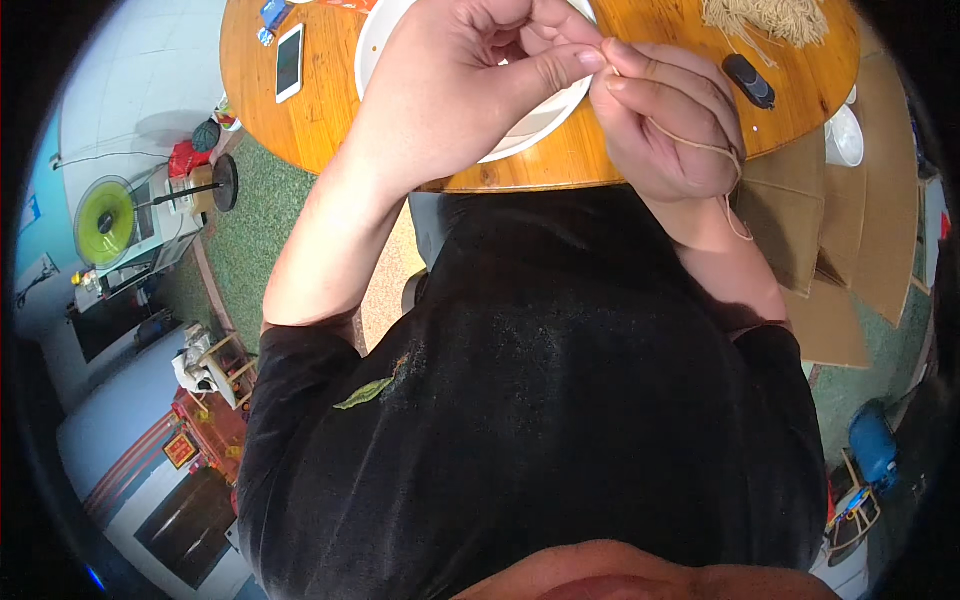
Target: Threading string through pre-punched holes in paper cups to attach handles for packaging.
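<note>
Over a white basin point(546, 122) on the round wooden table, my left hand point(450, 85) is closed, thumb pressed to its fingertips. What it pinches, if anything, is too small to make out. Its tips meet those of my right hand point(675, 120), which pinches a thin tan string point(690, 142). From the right fingertips the string crosses the fingers, and its loose end hangs beside the wrist. My left hand covers much of the basin, so most of what is inside is hidden.
On the wooden table point(330, 130) lie a white phone point(289, 63), a bundle of tan strings point(770, 18) and a small dark oblong object point(748, 81). Flattened cardboard point(790, 225) covers floor at the right. A green fan point(105, 221) stands at the left.
</note>
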`<state>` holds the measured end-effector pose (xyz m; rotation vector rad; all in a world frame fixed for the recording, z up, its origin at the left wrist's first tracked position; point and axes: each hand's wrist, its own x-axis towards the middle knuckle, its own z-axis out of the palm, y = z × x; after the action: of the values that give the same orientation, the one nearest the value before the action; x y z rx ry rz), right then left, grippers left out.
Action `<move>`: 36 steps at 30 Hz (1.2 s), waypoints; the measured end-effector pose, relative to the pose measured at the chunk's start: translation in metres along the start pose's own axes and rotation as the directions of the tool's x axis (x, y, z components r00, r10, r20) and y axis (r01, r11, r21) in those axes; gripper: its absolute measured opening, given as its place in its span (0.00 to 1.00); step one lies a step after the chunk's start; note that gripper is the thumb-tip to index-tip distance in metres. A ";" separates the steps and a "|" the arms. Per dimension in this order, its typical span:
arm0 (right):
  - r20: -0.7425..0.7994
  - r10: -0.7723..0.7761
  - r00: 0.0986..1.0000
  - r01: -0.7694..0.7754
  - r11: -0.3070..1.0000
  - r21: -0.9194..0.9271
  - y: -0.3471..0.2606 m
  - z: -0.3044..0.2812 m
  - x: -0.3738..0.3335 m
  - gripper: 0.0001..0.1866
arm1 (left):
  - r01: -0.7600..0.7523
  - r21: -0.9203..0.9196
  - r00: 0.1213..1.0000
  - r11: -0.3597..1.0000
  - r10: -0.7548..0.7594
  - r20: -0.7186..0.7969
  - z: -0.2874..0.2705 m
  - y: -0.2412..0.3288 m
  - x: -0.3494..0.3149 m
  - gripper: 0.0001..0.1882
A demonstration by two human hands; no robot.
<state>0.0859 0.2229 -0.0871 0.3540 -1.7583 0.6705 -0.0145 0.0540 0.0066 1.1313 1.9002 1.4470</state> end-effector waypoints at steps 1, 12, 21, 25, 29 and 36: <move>-0.007 0.008 1.000 -0.008 1.000 0.001 0.000 0.000 0.000 0.16 | -0.007 -0.049 1.000 0.999 0.007 -0.001 0.000 -0.002 0.001 0.05; -0.048 0.208 0.977 -0.196 0.963 0.186 -0.009 0.004 0.004 0.13 | 0.090 -0.204 0.995 0.975 -0.098 -0.032 -0.004 -0.007 0.004 0.01; 0.148 0.348 0.926 -0.372 0.764 0.527 -0.015 -0.009 0.000 0.13 | 0.006 0.556 0.996 0.831 0.047 -0.082 -0.001 0.020 0.007 0.05; 0.217 0.415 0.883 -0.457 0.663 0.593 -0.014 -0.011 -0.002 0.14 | 0.039 0.607 0.996 0.794 0.014 -0.082 0.003 0.022 0.009 0.07; 0.269 0.482 0.834 -0.543 0.628 0.557 -0.017 -0.022 0.000 0.14 | -0.060 0.669 0.991 0.740 0.126 -0.050 -0.002 0.010 0.008 0.06; 0.401 0.781 0.479 -0.532 -0.105 0.840 -0.015 -0.055 0.006 0.08 | -0.197 0.667 0.977 0.719 0.202 0.071 -0.019 0.007 -0.016 0.09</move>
<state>0.1352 0.2451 -0.0681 0.0319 -0.9518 2.4844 -0.0183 0.0316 0.0179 1.6949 2.4587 0.8356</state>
